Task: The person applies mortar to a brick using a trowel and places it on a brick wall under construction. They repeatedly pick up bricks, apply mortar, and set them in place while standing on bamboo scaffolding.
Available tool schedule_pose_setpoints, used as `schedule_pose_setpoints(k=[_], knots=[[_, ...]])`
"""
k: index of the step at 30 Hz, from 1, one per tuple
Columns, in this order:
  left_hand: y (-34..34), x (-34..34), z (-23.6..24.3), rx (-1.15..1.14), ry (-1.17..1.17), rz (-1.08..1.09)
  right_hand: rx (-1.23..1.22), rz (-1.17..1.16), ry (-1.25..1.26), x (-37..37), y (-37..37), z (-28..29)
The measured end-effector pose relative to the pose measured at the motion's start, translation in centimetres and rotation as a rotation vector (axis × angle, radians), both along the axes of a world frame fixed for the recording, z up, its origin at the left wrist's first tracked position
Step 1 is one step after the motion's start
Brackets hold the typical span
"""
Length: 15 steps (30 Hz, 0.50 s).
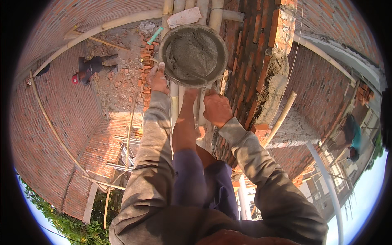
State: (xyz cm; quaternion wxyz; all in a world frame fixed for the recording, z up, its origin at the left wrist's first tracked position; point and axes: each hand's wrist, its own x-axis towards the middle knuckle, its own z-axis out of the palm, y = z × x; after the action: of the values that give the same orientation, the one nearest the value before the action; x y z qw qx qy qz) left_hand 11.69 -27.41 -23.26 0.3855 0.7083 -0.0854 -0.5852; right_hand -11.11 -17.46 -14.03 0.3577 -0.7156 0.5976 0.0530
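Observation:
A round, dark mortar bucket (165,71) stands ahead of me over the bamboo poles, its mouth facing up. Wet grey cement mortar (190,51) fills much of it, smoothed on one side and rough on the other. My left hand (158,79) grips the bucket's near left rim, thumb and fingers against its edge. At the near right rim, my right hand (217,108) is closed, its knuckles up and its fingertips partly hidden against the bucket. My bare leg (184,126) reaches forward between my forearms, just below the bucket.
Right of the bucket runs an unfinished brick wall (261,61) with fresh mortar and a taut string. Bamboo poles (281,118) cross the scaffold. A pale block (184,17) lies beyond the bucket. Far below left, a person in a red cap (87,69) is near rubble; another person (353,136) is at right.

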Motion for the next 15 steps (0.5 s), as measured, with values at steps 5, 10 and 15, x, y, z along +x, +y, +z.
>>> schedule_pose_setpoints(k=[5,10,15], knots=[[1.4,-1.4,0.2,-0.062,-0.030,-0.023,-0.079,-0.575,0.105,-3.8,1.3,-3.5],[2.0,-2.8,-0.5,-0.109,-0.068,-0.099,0.069,-0.612,-0.294,-0.7,0.0,-8.7],[2.3,-2.3,-0.6,-0.088,-0.098,-0.211,0.153,-0.661,-0.608,-1.2,0.7,-9.9]])
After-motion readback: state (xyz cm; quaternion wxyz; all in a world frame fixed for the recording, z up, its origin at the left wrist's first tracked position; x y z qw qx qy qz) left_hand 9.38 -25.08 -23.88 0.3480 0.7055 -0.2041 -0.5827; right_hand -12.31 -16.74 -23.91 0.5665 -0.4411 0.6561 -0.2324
